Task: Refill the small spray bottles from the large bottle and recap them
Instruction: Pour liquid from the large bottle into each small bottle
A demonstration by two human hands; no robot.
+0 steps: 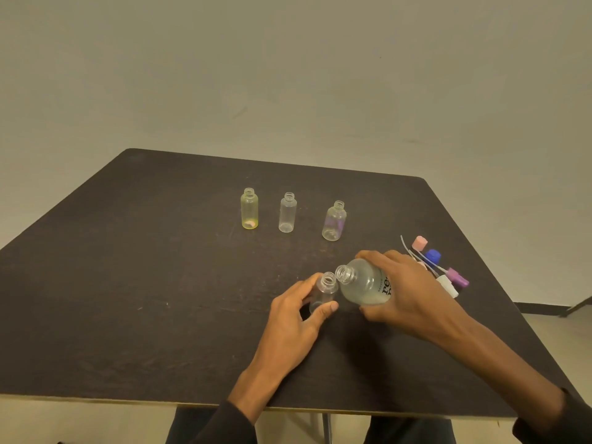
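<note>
My right hand (413, 293) grips the large clear bottle (363, 285), uncapped and tilted left, so its mouth sits just beside the mouth of a small clear bottle (325, 291). My left hand (296, 318) holds that small bottle upright on the dark table (144, 283). Farther back stand three more uncapped small bottles: a yellowish one (249, 209), a clear one (287, 213) and a purplish one (334, 221). The spray caps with their tubes (448, 277) lie to the right, partly hidden behind my right hand.
Among the loose caps are a pink one (419, 243), a blue one (433, 256), a purple one (458, 277) and a white one (448, 286), near the table's right edge. A plain wall rises behind the table. The table's front edge runs just below my forearms.
</note>
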